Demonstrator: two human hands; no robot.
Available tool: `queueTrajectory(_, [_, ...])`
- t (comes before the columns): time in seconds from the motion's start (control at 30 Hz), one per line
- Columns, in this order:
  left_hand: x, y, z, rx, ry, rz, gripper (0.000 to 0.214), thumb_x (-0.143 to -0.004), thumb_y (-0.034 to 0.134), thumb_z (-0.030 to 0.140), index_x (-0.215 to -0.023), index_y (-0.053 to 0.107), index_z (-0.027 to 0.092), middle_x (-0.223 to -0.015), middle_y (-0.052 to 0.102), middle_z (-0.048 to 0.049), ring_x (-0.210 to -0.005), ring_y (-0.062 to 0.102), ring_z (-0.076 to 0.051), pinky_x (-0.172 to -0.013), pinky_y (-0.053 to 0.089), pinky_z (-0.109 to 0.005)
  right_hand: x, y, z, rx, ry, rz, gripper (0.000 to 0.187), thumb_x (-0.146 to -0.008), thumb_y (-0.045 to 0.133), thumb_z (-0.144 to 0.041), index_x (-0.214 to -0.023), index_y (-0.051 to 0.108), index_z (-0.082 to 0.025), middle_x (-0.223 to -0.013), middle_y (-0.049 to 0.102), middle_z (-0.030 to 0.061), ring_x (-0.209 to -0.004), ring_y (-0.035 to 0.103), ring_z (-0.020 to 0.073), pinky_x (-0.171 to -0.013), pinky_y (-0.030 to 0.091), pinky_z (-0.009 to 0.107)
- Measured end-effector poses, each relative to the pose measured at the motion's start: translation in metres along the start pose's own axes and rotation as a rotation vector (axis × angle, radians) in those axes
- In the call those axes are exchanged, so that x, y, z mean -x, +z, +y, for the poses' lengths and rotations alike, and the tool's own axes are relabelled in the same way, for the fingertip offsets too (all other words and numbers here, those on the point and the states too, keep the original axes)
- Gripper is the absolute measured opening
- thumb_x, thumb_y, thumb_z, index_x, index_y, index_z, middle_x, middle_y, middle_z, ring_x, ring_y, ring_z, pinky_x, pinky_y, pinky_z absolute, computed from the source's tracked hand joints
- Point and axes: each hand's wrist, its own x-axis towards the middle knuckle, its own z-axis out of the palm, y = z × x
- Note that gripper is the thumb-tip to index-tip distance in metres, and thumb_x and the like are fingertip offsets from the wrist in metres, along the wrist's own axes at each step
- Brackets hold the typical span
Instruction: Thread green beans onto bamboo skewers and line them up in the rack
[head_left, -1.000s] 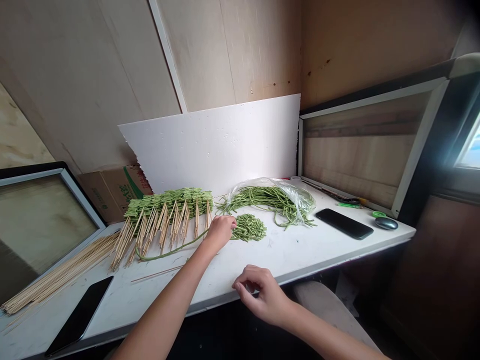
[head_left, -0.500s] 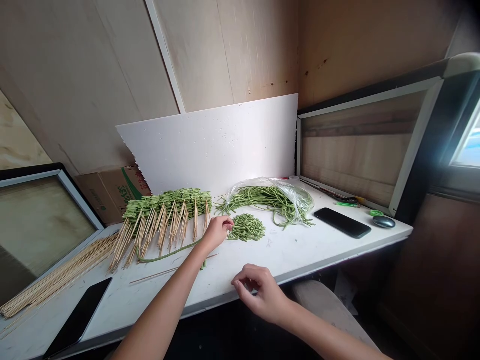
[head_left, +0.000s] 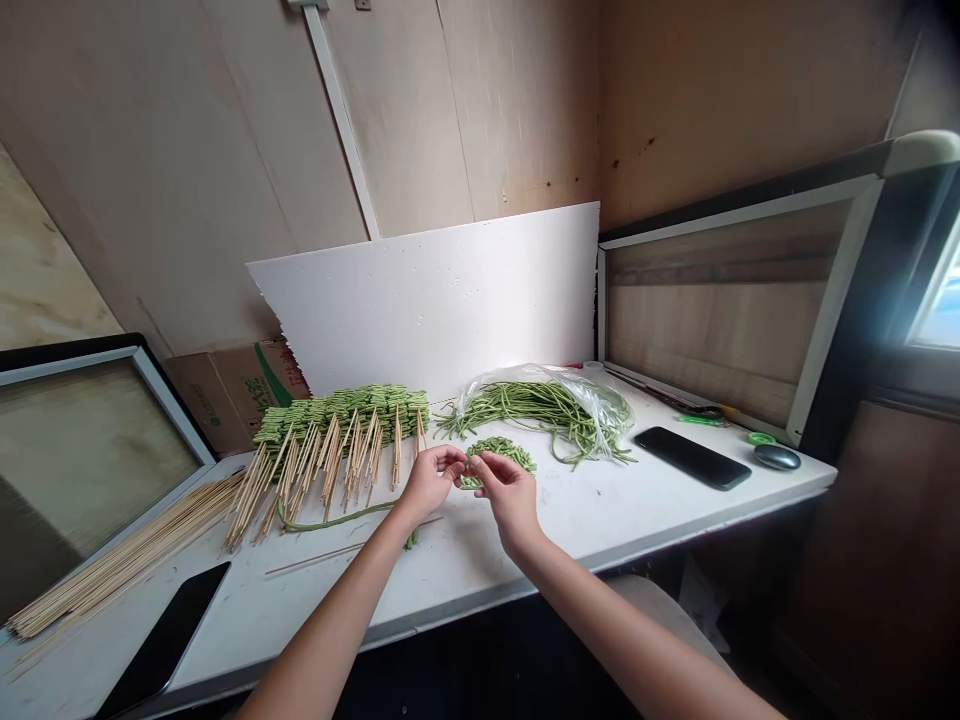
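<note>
1. Two bare hands, head view: left [head_left: 433, 482] and right [head_left: 510, 490], fingertips nearly meeting in front of one heap of short, cut green bean pieces [head_left: 501, 446]. Thumbs and forefingers drawn together on both; cannot tell what, if anything, is pinched.
2. One long, thin green bean [head_left: 337, 521] on the white table [head_left: 600, 540]; long axis left-right, left end curling away from the person, right end lost behind left wrist.
3. One stack of skewered green pieces [head_left: 341, 405], its pale wooden skewers [head_left: 330, 465] too many to count, bare ends pointing nearward, slightly left.
4. One clear plastic bag [head_left: 611, 405] over whole beans [head_left: 525, 402], beyond heap.
</note>
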Motion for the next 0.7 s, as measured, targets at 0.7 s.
queueTrajectory(0.7, [0.008, 0.01, -0.006, 0.037, -0.027, -0.072, 0.023, -0.081, 0.075, 0.034, -0.09, 0.07, 0.013, -0.073, 0.073, -0.0069, -0.054, 0.056, -0.012, -0.056, 0.048, -0.026, -0.004, -0.012, 0.002, 0.166, -0.19, 0.058, 0.034, -0.078, 0.081, -0.053, -0.083, 0.078, -0.02, -0.086, 0.076, 0.0075, -0.085, 0.067, 0.0257, -0.073, 0.052, 0.036])
